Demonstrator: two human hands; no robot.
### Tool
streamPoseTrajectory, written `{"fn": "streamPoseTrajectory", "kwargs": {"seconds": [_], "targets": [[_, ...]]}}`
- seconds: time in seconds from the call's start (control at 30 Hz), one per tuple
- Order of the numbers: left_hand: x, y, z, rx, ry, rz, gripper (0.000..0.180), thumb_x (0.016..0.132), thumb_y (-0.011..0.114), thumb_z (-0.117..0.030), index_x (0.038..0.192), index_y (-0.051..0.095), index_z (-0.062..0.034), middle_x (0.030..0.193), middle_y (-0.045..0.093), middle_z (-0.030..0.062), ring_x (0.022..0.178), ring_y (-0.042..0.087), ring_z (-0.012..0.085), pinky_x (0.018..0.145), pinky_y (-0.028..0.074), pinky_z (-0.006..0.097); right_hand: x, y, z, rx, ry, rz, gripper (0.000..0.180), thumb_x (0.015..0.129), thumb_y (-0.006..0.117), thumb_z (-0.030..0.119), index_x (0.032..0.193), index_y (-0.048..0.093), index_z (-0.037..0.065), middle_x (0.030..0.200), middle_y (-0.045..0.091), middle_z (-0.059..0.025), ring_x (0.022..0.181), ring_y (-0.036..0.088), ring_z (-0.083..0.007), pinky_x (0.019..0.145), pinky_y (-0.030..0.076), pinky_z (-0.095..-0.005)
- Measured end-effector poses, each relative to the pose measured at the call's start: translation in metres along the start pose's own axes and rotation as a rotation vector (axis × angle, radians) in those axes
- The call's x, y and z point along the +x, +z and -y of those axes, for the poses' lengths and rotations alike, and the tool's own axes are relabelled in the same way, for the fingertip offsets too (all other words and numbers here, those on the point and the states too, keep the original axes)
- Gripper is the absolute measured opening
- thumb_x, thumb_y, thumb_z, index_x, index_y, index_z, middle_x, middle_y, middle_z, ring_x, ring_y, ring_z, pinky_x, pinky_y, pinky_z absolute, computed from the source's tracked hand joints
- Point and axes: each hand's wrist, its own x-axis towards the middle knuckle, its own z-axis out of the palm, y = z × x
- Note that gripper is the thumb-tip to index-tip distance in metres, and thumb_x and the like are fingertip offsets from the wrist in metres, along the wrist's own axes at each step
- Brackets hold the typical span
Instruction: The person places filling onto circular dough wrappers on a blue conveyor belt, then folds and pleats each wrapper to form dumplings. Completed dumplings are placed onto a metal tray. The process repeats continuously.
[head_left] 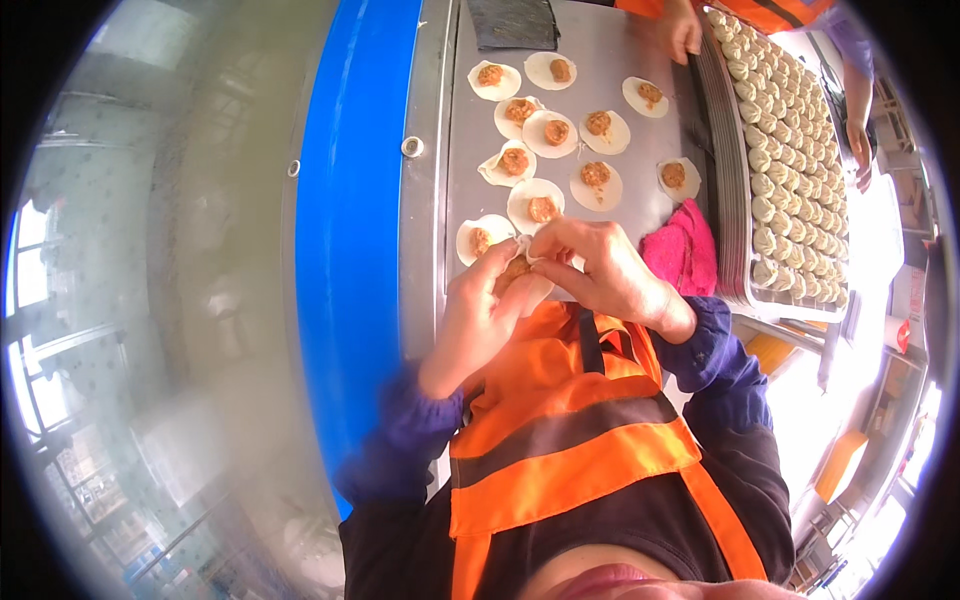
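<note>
My left hand (482, 312) cups a round dough wrapper with brown filling (517, 268), close in front of my apron. The fingertips of my right hand (598, 268) pinch the wrapper's upper edge, and part of the dough is hidden behind my fingers. Just beyond my hands, several flat wrappers topped with filling lie on the metal table (625, 135). The nearest are one wrapper (470, 234) by my left fingers and another wrapper (535, 190) straight ahead. A crumpled pink cloth (683, 248) rests to the right of my right hand.
A stack of trays (735, 200) stands at the right, its top tray filled with rows of pleated buns (785, 160). A blue conveyor belt (355, 200) runs along the left. Another person's hand (682, 32) is at the table's far right corner. A dark flat sheet (512, 22) lies at the far end.
</note>
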Motion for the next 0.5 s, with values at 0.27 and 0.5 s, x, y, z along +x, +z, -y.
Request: {"fn": "streamPoseTrajectory", "kwargs": {"seconds": [0.27, 0.5], "targets": [[0.001, 0.022, 0.004, 0.260, 0.103, 0.067, 0.034, 0.088, 0.056, 0.004, 0.121, 0.051, 0.0009, 0.101, 0.064, 0.0110, 0.094, 0.063, 0.0162, 0.080, 0.052, 0.029, -0.031, -0.010, -0.014, -0.242, -0.229, -0.134, 0.009, 0.082, 0.066, 0.012, 0.086, 0.061, 0.005, 0.073, 0.063, -0.0111, 0.066, 0.063, -0.0321, 0.059, 0.050, -0.0388], [0.016, 0.018, -0.009, -0.077, -0.072, 0.173, 0.030, 0.090, 0.060, -0.004, 0.119, 0.053, 0.0002, 0.107, 0.065, 0.0122, 0.099, 0.064, 0.0180, 0.084, 0.051, 0.029, -0.038, -0.022, -0.009, -0.091, -0.189, -0.185, 0.010, 0.082, 0.064, 0.006, 0.091, 0.061, 0.002, 0.084, 0.060, -0.0163, 0.074, 0.062, -0.0355, 0.065, 0.051, -0.0407]]}}
